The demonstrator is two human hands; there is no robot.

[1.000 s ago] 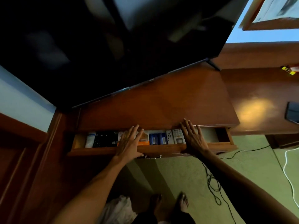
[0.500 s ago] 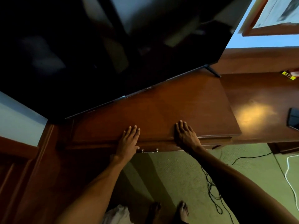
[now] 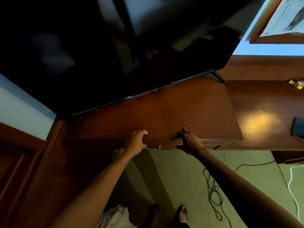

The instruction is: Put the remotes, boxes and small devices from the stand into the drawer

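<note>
The wooden drawer (image 3: 164, 143) under the stand top (image 3: 164, 112) is pushed fully in, so the remotes, boxes and small devices inside it are hidden. My left hand (image 3: 136, 141) rests against the drawer front left of the metal handle (image 3: 153, 147), fingers curled, thumb at the stand's edge. My right hand (image 3: 190, 140) is curled against the front edge just right of the handle. Neither hand holds an object.
A large dark TV (image 3: 115, 46) stands on the back of the stand. On the lower side table to the right lie a dark flat device (image 3: 298, 129) and a yellow item (image 3: 295, 84). Black cables (image 3: 213, 195) and a white cable (image 3: 294, 186) trail on the green carpet.
The drawer, open with items showing a second ago, has slid shut. Both hands went from flat on the stand top to curled at its front edge.
</note>
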